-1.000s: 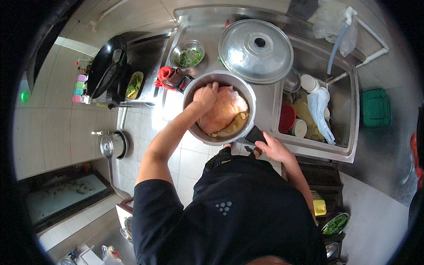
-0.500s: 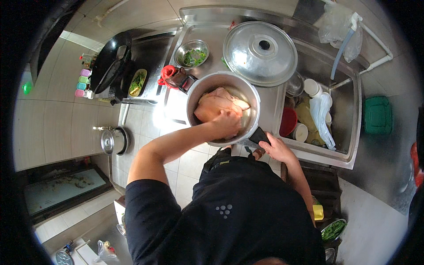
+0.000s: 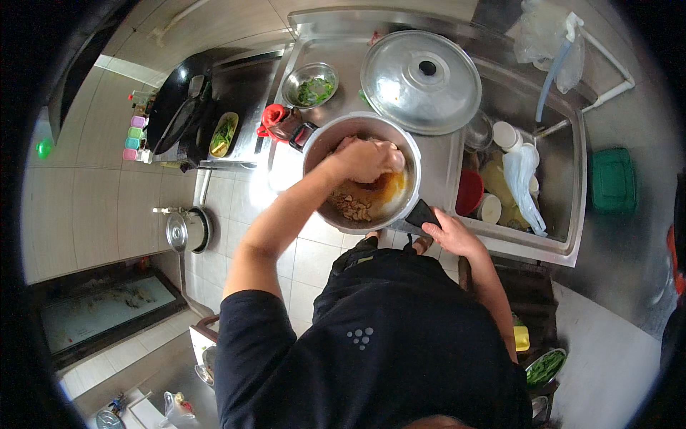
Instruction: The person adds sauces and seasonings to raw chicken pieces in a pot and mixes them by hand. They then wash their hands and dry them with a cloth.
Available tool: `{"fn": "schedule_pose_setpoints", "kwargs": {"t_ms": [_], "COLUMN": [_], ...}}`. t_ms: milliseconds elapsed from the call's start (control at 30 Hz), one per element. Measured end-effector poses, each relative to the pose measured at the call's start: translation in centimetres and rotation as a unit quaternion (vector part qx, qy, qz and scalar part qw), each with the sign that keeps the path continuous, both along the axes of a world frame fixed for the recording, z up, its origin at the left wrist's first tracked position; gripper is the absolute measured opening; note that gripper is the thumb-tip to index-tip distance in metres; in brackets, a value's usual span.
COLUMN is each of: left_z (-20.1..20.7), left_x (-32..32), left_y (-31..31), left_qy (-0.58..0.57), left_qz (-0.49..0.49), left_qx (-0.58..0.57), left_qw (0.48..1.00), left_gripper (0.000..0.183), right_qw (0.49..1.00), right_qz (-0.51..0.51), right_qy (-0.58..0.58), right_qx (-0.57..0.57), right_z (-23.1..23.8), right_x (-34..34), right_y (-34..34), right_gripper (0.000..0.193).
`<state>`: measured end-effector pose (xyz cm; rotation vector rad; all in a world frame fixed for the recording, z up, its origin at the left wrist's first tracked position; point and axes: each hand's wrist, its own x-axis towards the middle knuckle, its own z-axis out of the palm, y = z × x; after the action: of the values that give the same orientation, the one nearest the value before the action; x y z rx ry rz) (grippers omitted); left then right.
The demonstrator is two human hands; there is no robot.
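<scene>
Left hand (image 3: 361, 160) inside a metal pot (image 3: 404, 199), on seemingly raw poultry (image 3: 390, 159); right hand (image 3: 455, 234) gripping the pot's black handle (image 3: 420, 214).
The poultry is toward the far side; left fingertips hidden, closure unclear. Probably soft, slippery, fairly heavy; best cupped underneath.

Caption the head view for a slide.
Left hand on meat in a metal pot, right hand on its black handle, round lid beyond.
</scene>
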<state>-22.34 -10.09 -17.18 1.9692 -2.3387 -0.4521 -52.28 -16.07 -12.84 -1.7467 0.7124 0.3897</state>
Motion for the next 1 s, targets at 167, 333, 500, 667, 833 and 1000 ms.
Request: {"fn": "schedule_pose_setpoints", "kwargs": {"t_ms": [167,333,500,667,833,1000], "left_z": [1.0,0.5,-0.1,0.7,0.6,0.4], "left_x": [4.8,4.2,-0.2,-3.7,-5.5,-7.6], "left_y": [-0.8,0.6,4.1,-0.1,-5.2,-1.5], "left_qy": [0.039,0.043,0.002,-0.185,-0.294,-0.249], "left_qz": [0.039,0.034,-0.045,-0.052,0.018,-0.088], "left_qx": [0.184,0.163,0.119,0.043,0.259,0.176], "left_qw": [0.981,0.985,0.992,0.98,0.92,0.948], "left_gripper": [0.029,0.031,0.033,0.035,0.023,0.027], "right_qw": [0.996,0.995,0.97,0.994,0.992,0.995], "right_qz": [0.007,0.017,0.007,0.009,0.015,-0.005], "right_qy": [-0.02,-0.06,-0.155,-0.057,-0.052,-0.052], "right_qx": [-0.089,-0.079,-0.188,-0.091,-0.117,-0.089], "right_z": [-0.8,-2.7,-4.4,-3.0,-1.5,-1.1], "right_x": [0.0,-0.7,-0.8,-0.7,-0.2,-0.4], "right_y": [0.2,0.0,1.2,1.0,1.2,1.7], "right_gripper": [0.056,0.064,0.07,0.072,0.068,0.066]}}
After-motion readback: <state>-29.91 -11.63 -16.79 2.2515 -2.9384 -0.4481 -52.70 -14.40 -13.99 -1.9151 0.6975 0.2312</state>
